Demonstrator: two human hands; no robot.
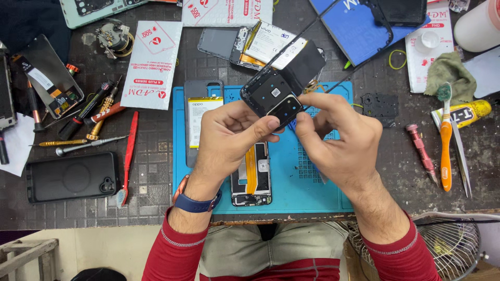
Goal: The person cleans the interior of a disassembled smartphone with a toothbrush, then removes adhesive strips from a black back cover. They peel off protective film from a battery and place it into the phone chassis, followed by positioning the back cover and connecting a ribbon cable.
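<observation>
1. Head view is showing a teardown step under way: both hands are working on a black plastic phone frame piece (pixel 273 96) held above the blue silicone work mat (pixel 333 200).
2. Next move, I judge, is calling for a careful pry beside the right fingertips.
3. Left hand (pixel 226 138) is pinching the piece's lower edge, thumb on top; right hand (pixel 344 140) is curling in, fingers closed narrowly on its right corner, wrists angled inward.

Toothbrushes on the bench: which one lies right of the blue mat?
The orange-handled toothbrush with green bristles, beside the tweezers. The red-handled toothbrush lies left of the blue silicone work mat, beside a black phone.
</observation>
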